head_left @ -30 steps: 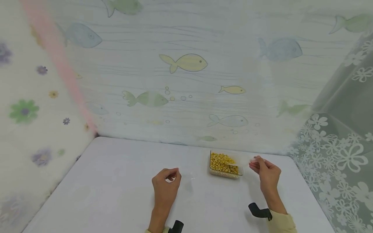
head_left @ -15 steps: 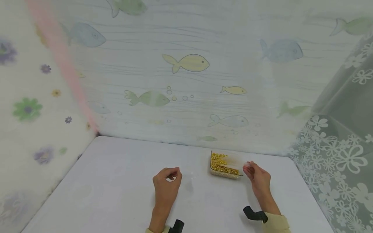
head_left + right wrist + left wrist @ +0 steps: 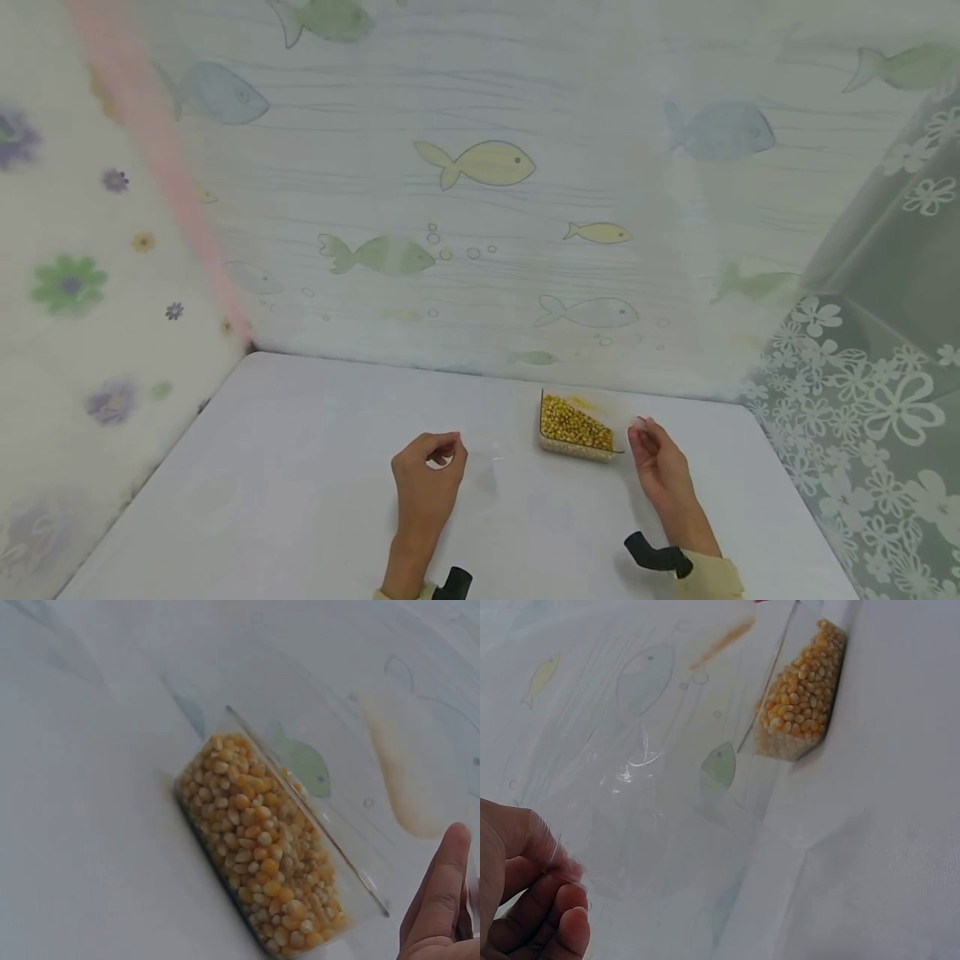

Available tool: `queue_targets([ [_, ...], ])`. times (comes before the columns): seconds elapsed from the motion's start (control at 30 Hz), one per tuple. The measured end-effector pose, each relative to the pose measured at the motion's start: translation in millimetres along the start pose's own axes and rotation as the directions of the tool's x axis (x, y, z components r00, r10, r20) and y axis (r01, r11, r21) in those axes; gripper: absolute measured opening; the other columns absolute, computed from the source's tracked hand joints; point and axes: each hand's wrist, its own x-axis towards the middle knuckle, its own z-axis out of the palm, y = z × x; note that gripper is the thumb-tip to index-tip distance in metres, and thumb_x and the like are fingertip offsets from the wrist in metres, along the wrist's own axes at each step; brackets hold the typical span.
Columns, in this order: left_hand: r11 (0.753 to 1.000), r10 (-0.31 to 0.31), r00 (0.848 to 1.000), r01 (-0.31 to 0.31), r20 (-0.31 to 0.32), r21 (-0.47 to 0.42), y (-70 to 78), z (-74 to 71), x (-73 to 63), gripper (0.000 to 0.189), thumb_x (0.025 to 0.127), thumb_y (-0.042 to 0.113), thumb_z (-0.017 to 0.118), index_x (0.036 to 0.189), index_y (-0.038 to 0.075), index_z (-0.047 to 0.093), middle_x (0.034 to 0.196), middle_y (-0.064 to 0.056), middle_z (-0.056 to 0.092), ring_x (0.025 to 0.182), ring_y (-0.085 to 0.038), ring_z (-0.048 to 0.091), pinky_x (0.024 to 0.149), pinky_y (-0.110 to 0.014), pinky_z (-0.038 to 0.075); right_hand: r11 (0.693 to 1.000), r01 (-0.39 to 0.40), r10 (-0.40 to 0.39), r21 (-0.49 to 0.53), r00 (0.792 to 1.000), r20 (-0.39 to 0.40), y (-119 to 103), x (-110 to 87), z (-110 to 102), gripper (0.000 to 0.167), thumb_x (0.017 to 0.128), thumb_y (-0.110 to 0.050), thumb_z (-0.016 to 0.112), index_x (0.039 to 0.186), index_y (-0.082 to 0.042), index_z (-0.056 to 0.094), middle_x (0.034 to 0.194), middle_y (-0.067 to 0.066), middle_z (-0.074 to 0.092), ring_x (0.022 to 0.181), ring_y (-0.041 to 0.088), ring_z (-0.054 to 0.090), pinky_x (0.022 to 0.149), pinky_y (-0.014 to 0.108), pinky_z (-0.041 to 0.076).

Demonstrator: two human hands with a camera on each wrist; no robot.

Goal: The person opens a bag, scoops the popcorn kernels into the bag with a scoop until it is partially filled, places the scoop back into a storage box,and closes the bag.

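A sheet of clear plastic film (image 3: 637, 832) spreads out from my left hand (image 3: 431, 475), which pinches its edge between thumb and fingertips. My right hand (image 3: 665, 471) pinches whitish, bunched film near the container's right side. The film is hard to see in the head view; part of it seems to hang over the container's back right corner, blurring what lies there. The clear rectangular container (image 3: 225, 896) holds yellow corn kernels (image 3: 573, 423) and stands on the table. Neither hand touches the container. In the right wrist view, the right hand's grip is partly out of frame.
The white table (image 3: 300, 467) meets a fish-patterned curtain (image 3: 480, 292) just behind the container. A flowered curtain (image 3: 112, 350) flanks the left, and a grey lace-patterned one (image 3: 862, 433) the right. Black wrist mounts (image 3: 660, 556) stick out from the sleeves.
My right hand has moved left and slightly down, closer to the container. The film's blurred patch over the kernels has shifted toward the back right. My left hand has stayed nearly still.
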Motion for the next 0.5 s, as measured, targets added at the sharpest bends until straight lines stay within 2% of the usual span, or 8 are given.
queue_targets([
  [0.13,1.000,0.011,1.000,-0.011,-0.001,0.003,-0.3,0.1,-1.2,0.022,0.075,-0.016,0.075,0.084,0.004,0.079,0.071,0.000,0.071,0.062,-0.015,0.062,0.056,-0.023,0.051,1.000,-0.009,0.009,-0.009,1.000,-0.016,-0.7,-2.7,2.8,0.022,0.106,-0.012,0.052,0.092,-0.005,0.067,0.080,0.007,0.070,0.079,0.012,0.072,0.081,0.017,0.057],
  [0.3,1.000,-0.007,1.000,0.007,0.012,0.000,-0.3,0.5,-2.1,0.021,0.075,-0.015,0.075,0.083,0.004,0.078,0.071,0.000,0.071,0.063,-0.014,0.062,0.056,-0.024,0.052,0.999,-0.021,0.020,-0.036,0.998,-0.052,-2.5,-8.1,9.4,0.019,0.104,-0.012,0.055,0.091,-0.006,0.066,0.080,0.006,0.069,0.079,0.012,0.073,0.081,0.017,0.057],
  [0.5,1.000,-0.018,1.000,0.018,0.014,0.005,-0.6,2.5,-1.3,0.017,0.075,-0.012,0.076,0.082,0.004,0.077,0.070,-0.001,0.071,0.062,-0.016,0.062,0.056,-0.022,0.051,0.994,-0.016,0.012,-0.104,0.999,-0.037,-1.6,-15.7,15.7,0.022,0.105,-0.015,0.055,0.090,-0.007,0.069,0.079,0.005,0.070,0.079,0.011,0.073,0.080,0.017,0.057],
])
